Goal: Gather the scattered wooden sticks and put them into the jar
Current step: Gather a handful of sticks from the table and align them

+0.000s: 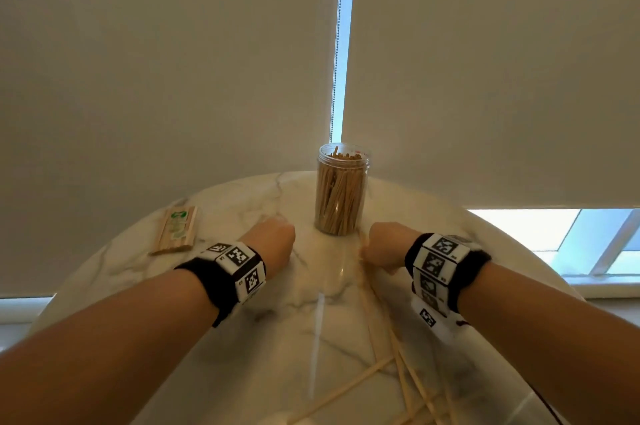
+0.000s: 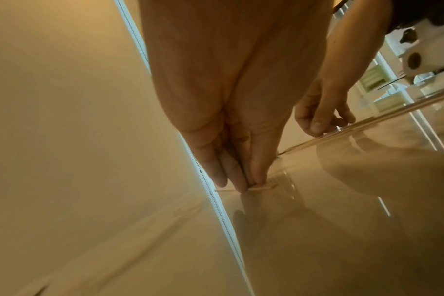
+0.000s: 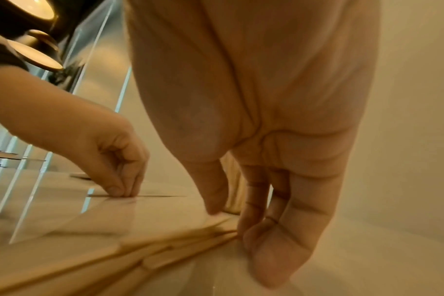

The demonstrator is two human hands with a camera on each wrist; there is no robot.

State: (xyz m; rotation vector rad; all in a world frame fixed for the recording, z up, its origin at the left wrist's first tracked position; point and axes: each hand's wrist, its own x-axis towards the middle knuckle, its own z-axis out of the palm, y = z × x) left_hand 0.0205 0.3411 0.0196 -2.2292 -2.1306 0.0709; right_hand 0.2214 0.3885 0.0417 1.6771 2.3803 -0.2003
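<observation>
A clear plastic jar (image 1: 341, 189) packed with upright wooden sticks stands at the back of the marble table (image 1: 242, 203). Left of the jar, my left hand (image 2: 246, 186) pinches a short thin stick (image 2: 262, 187) that lies flat on the table. On the jar's right, my right hand (image 3: 228, 222) curls its fingers and thumb down onto the far ends of several long wooden sticks (image 3: 180, 252). More of these sticks (image 1: 398, 372) fan out toward the near edge. From the head view both hands (image 1: 277, 237) (image 1: 372, 251) show only their backs.
A wrapped packet of sticks (image 1: 176, 230) lies at the table's left. Roller blinds (image 1: 173, 61) hang close behind the round table, with a bead chain (image 1: 337, 44) just behind the jar. A window sill (image 1: 606, 282) is at the right.
</observation>
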